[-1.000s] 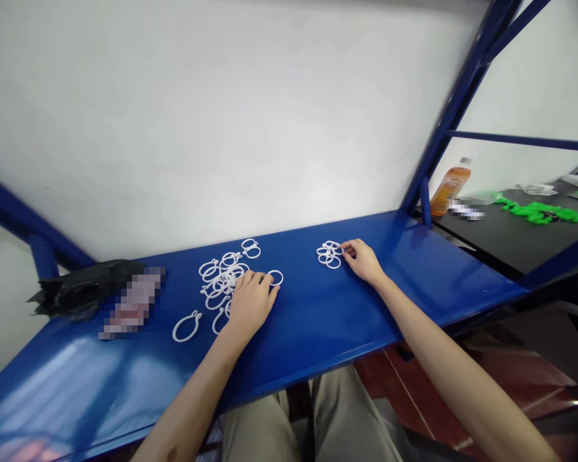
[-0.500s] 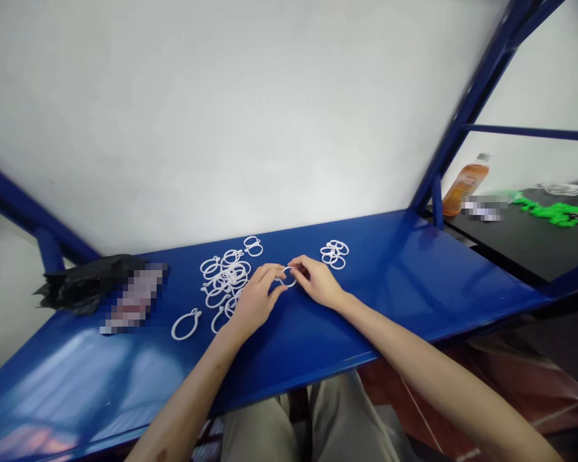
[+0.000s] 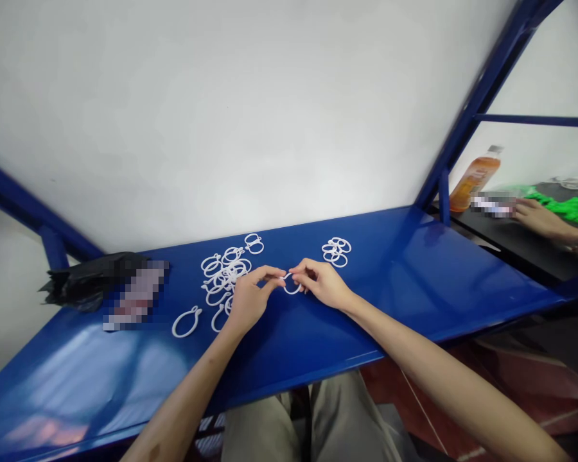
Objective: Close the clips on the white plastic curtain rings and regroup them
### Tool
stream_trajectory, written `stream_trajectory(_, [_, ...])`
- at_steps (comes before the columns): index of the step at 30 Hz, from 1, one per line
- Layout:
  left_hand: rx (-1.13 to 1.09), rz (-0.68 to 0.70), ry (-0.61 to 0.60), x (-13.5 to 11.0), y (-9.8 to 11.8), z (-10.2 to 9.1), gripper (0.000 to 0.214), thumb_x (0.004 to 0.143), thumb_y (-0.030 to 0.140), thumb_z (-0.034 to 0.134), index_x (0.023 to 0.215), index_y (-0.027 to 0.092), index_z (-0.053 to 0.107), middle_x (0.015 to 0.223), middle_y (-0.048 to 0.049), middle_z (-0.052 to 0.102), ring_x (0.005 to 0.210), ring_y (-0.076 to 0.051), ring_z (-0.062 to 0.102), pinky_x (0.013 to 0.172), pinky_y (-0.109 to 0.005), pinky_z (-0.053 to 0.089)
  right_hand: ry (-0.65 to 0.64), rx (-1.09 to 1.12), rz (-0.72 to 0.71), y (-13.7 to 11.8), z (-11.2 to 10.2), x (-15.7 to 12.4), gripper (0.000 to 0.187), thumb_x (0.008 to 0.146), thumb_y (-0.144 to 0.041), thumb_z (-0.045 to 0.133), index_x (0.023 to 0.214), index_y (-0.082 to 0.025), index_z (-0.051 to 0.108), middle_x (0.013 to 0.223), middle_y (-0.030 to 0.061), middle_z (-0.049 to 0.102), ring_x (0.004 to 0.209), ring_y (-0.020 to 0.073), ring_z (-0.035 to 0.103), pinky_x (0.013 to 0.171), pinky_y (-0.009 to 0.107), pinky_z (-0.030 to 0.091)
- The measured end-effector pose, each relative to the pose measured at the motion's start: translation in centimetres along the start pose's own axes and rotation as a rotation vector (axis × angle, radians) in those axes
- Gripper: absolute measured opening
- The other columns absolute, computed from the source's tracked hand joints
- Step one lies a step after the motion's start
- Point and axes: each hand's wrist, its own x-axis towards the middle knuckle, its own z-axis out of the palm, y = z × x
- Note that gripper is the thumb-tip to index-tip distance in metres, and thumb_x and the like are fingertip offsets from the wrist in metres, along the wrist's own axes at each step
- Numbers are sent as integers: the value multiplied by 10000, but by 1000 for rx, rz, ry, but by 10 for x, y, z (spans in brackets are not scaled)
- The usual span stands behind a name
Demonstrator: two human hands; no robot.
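Observation:
A white plastic ring (image 3: 292, 292) is held between both hands above the blue table (image 3: 289, 359). My left hand (image 3: 253, 295) pinches its left side with thumb and fingertips. On the ring's upper right, my right hand (image 3: 322, 282) grips with closed fingers. Beside my left hand lies a heap of similar white rings (image 3: 226, 273) with small looped ends, partly covered by that hand. One single ring (image 3: 186, 322) rests apart, left of the heap. A small group of white rings (image 3: 336, 252) lies beyond my right hand.
A black plastic bag (image 3: 87, 276) and a blurred packet (image 3: 137, 295) lie at the left. Blue frame posts (image 3: 443, 199) rise at the right. Behind them, another person's hand (image 3: 542, 218) touches a blurred item near an orange drink bottle (image 3: 476, 178) and green pieces (image 3: 568, 206).
My hands have shifted their grip on the ring, which now hangs lower between the fingertips. Another person's hand has come into view at the right.

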Motion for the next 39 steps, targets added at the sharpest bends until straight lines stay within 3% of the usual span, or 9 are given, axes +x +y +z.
stream_trajectory(5, [102, 238, -36, -3, 0, -2, 198, 877, 124, 594, 766, 239, 711, 827, 5, 737, 821, -164, 647, 781, -316, 509, -68, -165, -74, -4, -6, -9, 242, 987, -408, 554, 914, -204, 662, 774, 9, 689, 626, 135, 634, 619, 253, 506])
stream_trajectory(9, [156, 294, -118, -1, -2, -1, 219, 892, 107, 594, 738, 232, 688, 822, 5, 726, 828, -169, 603, 781, -318, 488, -115, -302, -135, -2, -9, -11, 187, 1004, -321, 529, 931, -209, 660, 822, 15, 705, 671, 139, 646, 664, 254, 497])
stream_trajectory(14, [339, 329, -68, 1, 0, 2, 78, 941, 235, 609, 925, 227, 685, 921, -15, 731, 888, -193, 584, 830, -347, 492, 37, -387, -224, 4, -9, -1, 112, 988, -278, 567, 957, -215, 653, 909, 39, 692, 774, 162, 652, 717, 276, 514])
stream_trajectory(17, [463, 359, -37, 0, -4, 1, 177, 963, 259, 572, 1113, 219, 658, 985, -36, 726, 944, -214, 594, 905, -392, 490, 214, -549, -283, 9, -25, 5, 119, 978, -288, 581, 976, -216, 676, 1001, 75, 667, 859, 192, 643, 765, 313, 522])
stream_trajectory(20, [527, 352, -15, 0, -9, -3, 212, 965, 255, 558, 1155, 207, 639, 967, -43, 724, 949, -228, 603, 914, -406, 493, 470, -687, -190, 19, -61, 6, 141, 966, -258, 565, 1014, -208, 688, 988, 85, 667, 807, 202, 637, 760, 344, 524])
stream_trajectory(22, [552, 354, -22, 0, -10, -5, 156, 971, 253, 541, 1067, 211, 656, 968, -45, 731, 941, -231, 604, 898, -403, 497, 550, -740, -87, 29, -89, 3, 194, 936, -223, 577, 1100, -194, 675, 991, 83, 683, 789, 205, 642, 770, 355, 523])
stream_trajectory(26, [569, 364, -39, 0, -9, -7, 133, 975, 244, 529, 959, 217, 658, 961, -41, 740, 922, -230, 602, 879, -393, 496, 525, -823, 133, 46, -128, -9, 102, 882, -207, 607, 908, -196, 705, 883, 53, 715, 764, 204, 651, 767, 344, 507])
stream_trajectory(30, [570, 371, -47, 0, -9, -7, 124, 971, 247, 538, 941, 214, 654, 943, -38, 736, 910, -228, 587, 881, -392, 488, 492, -786, 246, 49, -133, -15, 87, 863, -244, 635, 881, -212, 714, 829, 28, 738, 741, 190, 664, 724, 311, 496])
stream_trajectory(39, [586, 345, -63, 1, -13, -8, 145, 974, 259, 527, 927, 219, 658, 928, -37, 731, 911, -230, 571, 872, -385, 479, 503, -790, 281, 41, -123, -14, 126, 886, -279, 608, 853, -215, 712, 834, 33, 750, 751, 191, 675, 710, 298, 477])
